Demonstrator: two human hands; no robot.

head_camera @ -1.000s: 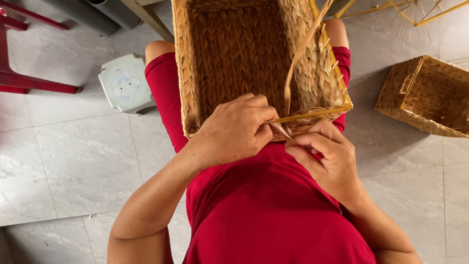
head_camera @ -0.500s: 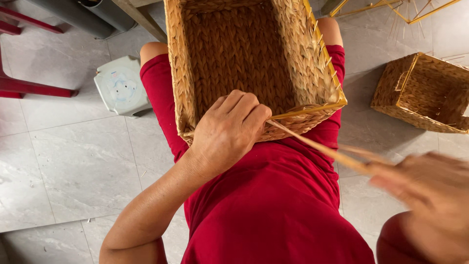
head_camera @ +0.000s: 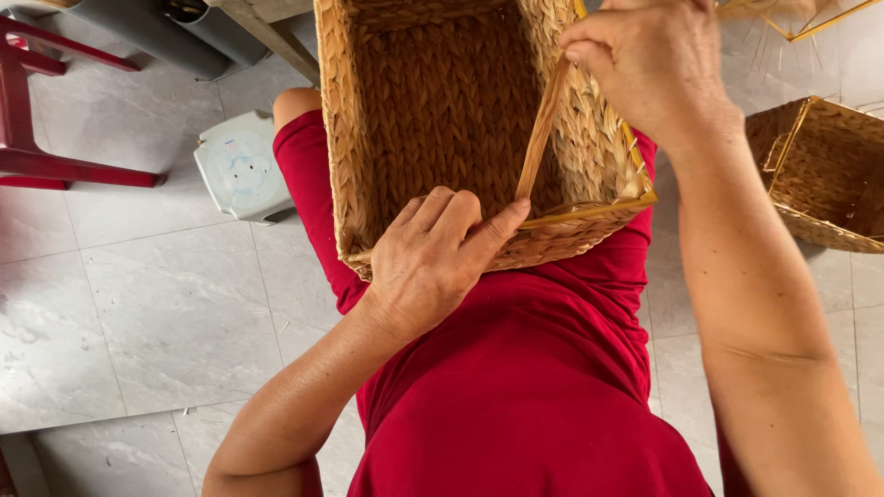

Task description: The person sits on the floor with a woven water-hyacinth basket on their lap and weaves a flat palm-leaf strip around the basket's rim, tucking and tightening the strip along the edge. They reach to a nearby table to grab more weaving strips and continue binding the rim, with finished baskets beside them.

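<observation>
Weaving a strand into a basket rim

Left hand (head_camera: 433, 262) presses the woven basket (head_camera: 442, 110) rim; right hand (head_camera: 654, 64) pinches the strand (head_camera: 541, 129) taut above it.

I lose the woven basket (head_camera: 442, 110) at the top edge; its far end is out of frame. The second basket (head_camera: 820, 175) runs off the right edge. My left fingers (head_camera: 433, 216) cover the near rim.

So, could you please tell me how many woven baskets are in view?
2: one basket rests on the person's lap, steadied by the left hand; a second basket sits on the floor at right. Others may lie outside the picture.
</observation>
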